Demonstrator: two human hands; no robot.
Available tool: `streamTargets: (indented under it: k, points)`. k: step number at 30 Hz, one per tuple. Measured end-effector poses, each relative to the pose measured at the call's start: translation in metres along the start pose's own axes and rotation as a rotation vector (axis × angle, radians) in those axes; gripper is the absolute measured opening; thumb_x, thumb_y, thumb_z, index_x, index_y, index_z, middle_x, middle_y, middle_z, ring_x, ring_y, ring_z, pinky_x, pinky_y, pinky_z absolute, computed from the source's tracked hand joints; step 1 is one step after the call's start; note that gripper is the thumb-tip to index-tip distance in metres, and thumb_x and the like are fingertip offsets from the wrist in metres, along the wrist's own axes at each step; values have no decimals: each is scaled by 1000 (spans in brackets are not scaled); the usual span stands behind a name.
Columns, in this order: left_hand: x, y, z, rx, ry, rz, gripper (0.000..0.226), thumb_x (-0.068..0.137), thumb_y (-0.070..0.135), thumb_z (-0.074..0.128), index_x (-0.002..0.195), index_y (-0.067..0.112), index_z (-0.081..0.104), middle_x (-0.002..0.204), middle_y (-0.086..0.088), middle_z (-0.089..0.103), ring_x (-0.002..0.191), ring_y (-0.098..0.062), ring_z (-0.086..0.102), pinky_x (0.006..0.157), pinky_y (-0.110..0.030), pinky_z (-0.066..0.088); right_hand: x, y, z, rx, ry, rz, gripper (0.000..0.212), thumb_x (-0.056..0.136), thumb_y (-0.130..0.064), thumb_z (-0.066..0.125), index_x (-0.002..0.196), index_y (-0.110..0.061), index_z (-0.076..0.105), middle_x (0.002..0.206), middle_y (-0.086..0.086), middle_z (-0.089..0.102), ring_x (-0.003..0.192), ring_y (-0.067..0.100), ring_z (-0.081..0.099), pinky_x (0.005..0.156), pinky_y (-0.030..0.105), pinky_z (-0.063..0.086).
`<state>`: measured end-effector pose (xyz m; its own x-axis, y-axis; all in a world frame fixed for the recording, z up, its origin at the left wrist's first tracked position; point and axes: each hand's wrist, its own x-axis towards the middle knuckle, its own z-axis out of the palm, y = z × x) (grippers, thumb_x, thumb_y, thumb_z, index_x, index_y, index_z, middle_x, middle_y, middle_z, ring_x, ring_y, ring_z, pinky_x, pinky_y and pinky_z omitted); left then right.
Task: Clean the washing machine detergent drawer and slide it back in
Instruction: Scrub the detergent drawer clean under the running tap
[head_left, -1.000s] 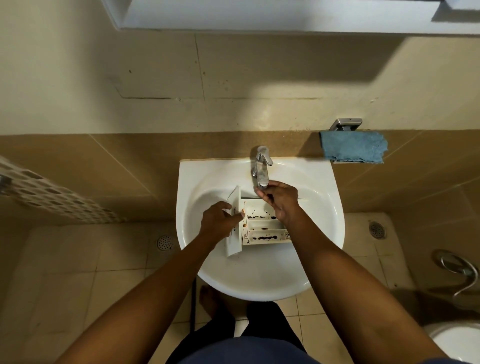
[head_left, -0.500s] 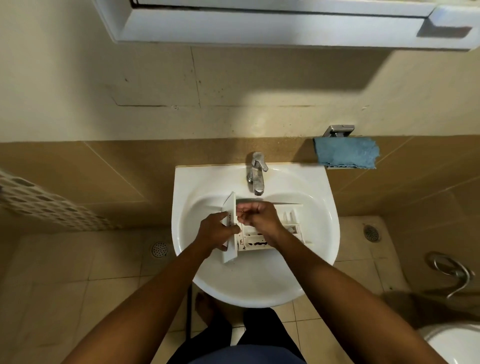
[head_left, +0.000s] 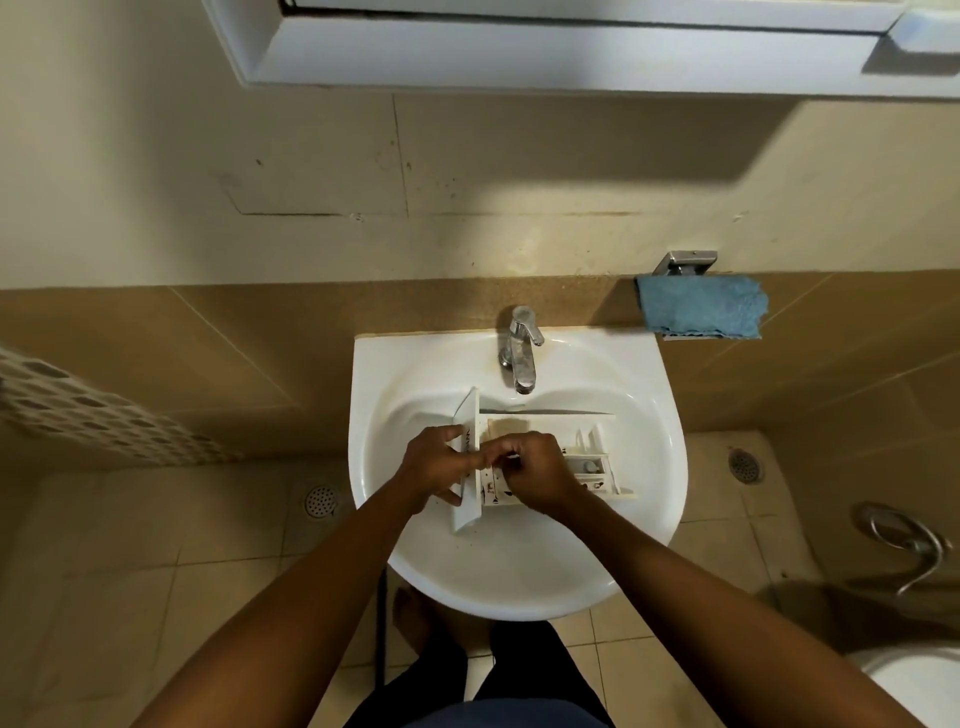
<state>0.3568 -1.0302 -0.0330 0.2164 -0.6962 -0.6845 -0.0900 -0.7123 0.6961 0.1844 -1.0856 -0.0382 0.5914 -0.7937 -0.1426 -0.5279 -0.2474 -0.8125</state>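
Obs: your detergent drawer (head_left: 592, 467) lies inside the white sink (head_left: 519, 582), in the basin just below the spout of the chrome faucet (head_left: 521, 358), long side running left to right. Its front panel (head_left: 465, 512) is at the left end, standing on edge. Dark specks show on the compartment walls near the panel. Your left hand (head_left: 434, 467) grips that front panel: thumb on the far edge, fingers wrapped across its face. Your right hand (head_left: 537, 475) sits over the compartments right beside the panel, fingers curled tightly with the tips close to your left fingertips; whether they pinch anything cannot be told, since the spot is too small and blurred. Both forearms reach in from the bottom of the view. A blue cloth (head_left: 701, 306) hangs on a wall bracket to the right of the sink, well apart from the drawer
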Motion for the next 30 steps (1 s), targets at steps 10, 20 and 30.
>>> streamTargets:
  k: [10, 20, 30]
  points:
    - [1, 0, -4, -26, -32, -10, 83, 78, 22, 87, 152, 18, 49, 100, -13, 75, 85, -28, 74, 60, -48, 64, -3, -7, -4, -249, 1, -213, 42, 77, 13, 56, 104, -8, 81, 106, 9, 78, 95, 18, 72, 88, 15, 48]
    - [4, -3, -10, -52, -76, 0, 66, 84, 14, 79, 146, 21, 57, 92, -13, 78, 85, -29, 76, 63, -49, 65, 17, -8, 0, -402, -40, -237, 37, 79, 11, 62, 112, 0, 74, 114, 18, 74, 107, 35, 70, 94, 39, 58]
    - [-1, -4, -15, -104, -110, -17, 67, 87, 18, 78, 149, 27, 53, 100, -12, 78, 91, -30, 76, 67, -46, 65, 13, -6, 1, -429, -21, -277, 32, 82, 8, 62, 113, 2, 72, 114, 21, 73, 106, 39, 69, 94, 42, 57]
